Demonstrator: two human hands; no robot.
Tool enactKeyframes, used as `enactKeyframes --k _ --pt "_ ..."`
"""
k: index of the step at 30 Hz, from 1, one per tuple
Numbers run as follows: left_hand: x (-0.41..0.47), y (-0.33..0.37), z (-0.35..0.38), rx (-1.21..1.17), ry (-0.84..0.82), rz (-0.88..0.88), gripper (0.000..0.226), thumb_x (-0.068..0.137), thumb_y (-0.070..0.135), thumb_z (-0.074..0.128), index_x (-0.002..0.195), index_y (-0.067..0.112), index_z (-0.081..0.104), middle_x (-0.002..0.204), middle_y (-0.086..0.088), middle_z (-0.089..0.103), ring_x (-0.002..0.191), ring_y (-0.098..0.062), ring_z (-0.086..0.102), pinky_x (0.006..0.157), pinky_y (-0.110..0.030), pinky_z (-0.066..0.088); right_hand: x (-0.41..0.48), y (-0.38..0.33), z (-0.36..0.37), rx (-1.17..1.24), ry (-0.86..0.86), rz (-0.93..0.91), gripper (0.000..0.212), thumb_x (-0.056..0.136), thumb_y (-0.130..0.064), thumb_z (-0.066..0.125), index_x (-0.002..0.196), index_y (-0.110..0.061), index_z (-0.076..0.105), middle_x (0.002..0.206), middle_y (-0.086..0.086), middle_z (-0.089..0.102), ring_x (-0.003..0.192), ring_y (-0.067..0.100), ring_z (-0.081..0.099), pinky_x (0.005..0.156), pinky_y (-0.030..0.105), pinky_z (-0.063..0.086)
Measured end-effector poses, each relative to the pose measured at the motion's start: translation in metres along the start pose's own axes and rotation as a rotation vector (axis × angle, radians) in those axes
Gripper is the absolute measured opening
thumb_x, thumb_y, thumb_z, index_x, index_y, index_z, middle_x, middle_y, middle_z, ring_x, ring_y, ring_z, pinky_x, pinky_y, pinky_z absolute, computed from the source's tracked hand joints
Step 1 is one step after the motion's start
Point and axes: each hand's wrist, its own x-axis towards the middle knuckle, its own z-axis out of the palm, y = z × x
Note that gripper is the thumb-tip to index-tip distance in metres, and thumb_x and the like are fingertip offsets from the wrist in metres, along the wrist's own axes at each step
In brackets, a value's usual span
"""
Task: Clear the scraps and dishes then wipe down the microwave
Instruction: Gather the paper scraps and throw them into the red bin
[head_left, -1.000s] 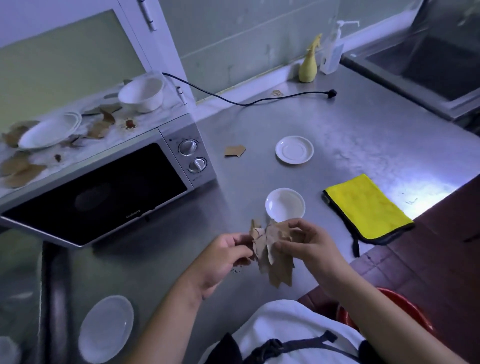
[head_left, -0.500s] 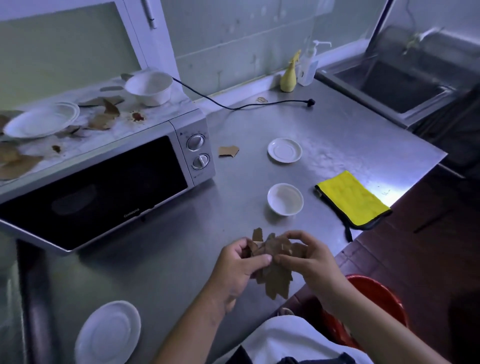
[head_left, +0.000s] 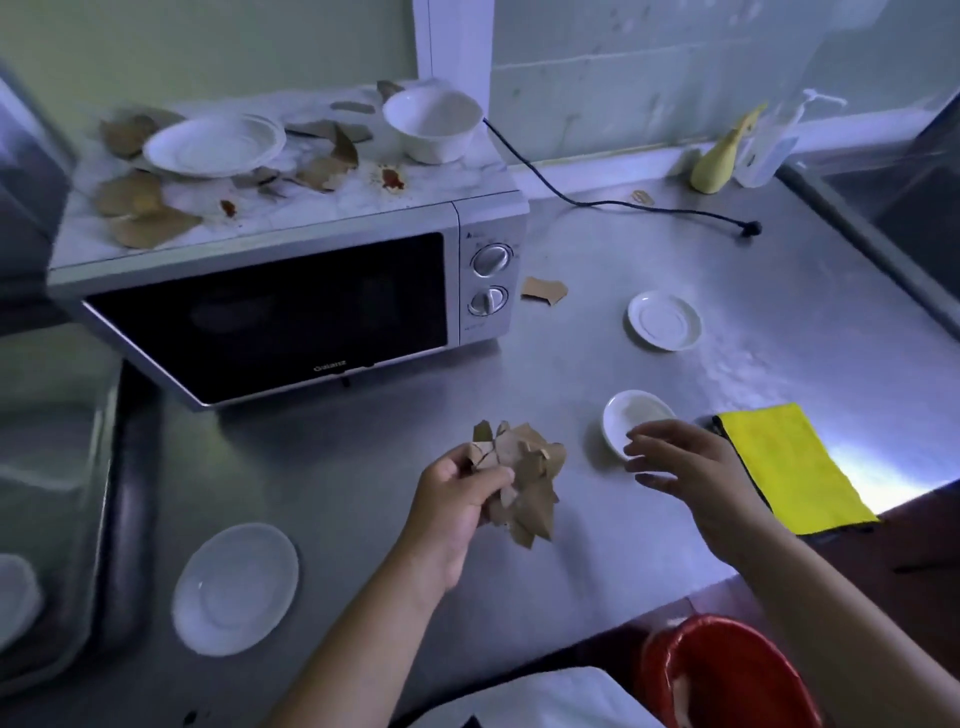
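Observation:
My left hand (head_left: 457, 499) grips a bunch of brown paper scraps (head_left: 524, 480) above the steel counter (head_left: 779, 280). Apart from them, my right hand (head_left: 685, 467) hovers with fingers spread, partly over a small white dish (head_left: 631, 415). The silver microwave (head_left: 291, 312) stands at the left. On its stained top lie more brown scraps (head_left: 135, 208), a white plate (head_left: 215, 145) and a white bowl (head_left: 434, 122). One loose scrap (head_left: 543, 290) lies on the counter beside the microwave's knobs.
A white saucer (head_left: 665, 319) sits mid-counter, and a white plate (head_left: 236, 587) lies front left. A folded yellow cloth (head_left: 789, 467) rests at the right edge. A red bin (head_left: 727, 675) is below the counter's front edge. The black power cord (head_left: 623, 203), bottles (head_left: 727, 156) and a sink (head_left: 904, 218) are behind.
My right hand has let go of the scrap bunch and moved right, toward the small dish. The left hand keeps the scraps. The view has turned left.

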Motion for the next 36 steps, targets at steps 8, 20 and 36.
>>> enactKeyframes --k 8,20,36 --pt "0.032 0.013 0.039 -0.084 0.239 0.0 0.033 0.07 0.014 0.069 0.096 -0.006 0.065 0.086 -0.019 0.064 0.081 -0.029 0.062 0.077 -0.041 0.049 0.194 -0.025 0.002 -0.332 -0.086 -0.114 0.021 0.084 -0.016 0.076 0.104 -0.015 0.069 0.105 0.006 0.069 0.083 0.019 0.061 0.075 0.033 0.048" --pt "0.043 0.005 0.058 -0.276 0.555 -0.049 0.018 0.088 -0.006 0.057 0.102 0.0 0.066 0.095 -0.019 0.072 0.079 -0.024 0.068 0.08 -0.042 0.055 0.394 -0.029 0.088 -1.088 -0.129 -0.243 0.065 0.085 -0.022 0.064 0.144 -0.022 0.035 0.136 0.015 0.045 0.125 0.039 0.044 0.1 0.048 0.038" --pt "0.002 -0.008 0.038 -0.324 0.64 -0.025 0.014 0.087 -0.003 0.06 0.098 0.001 0.069 0.096 -0.023 0.071 0.08 -0.027 0.067 0.076 -0.04 0.056 0.321 -0.021 0.069 -1.04 -0.21 -0.37 0.019 0.09 -0.018 0.054 0.082 -0.017 0.072 0.085 0.015 0.068 0.075 0.033 0.058 0.065 0.031 0.042"
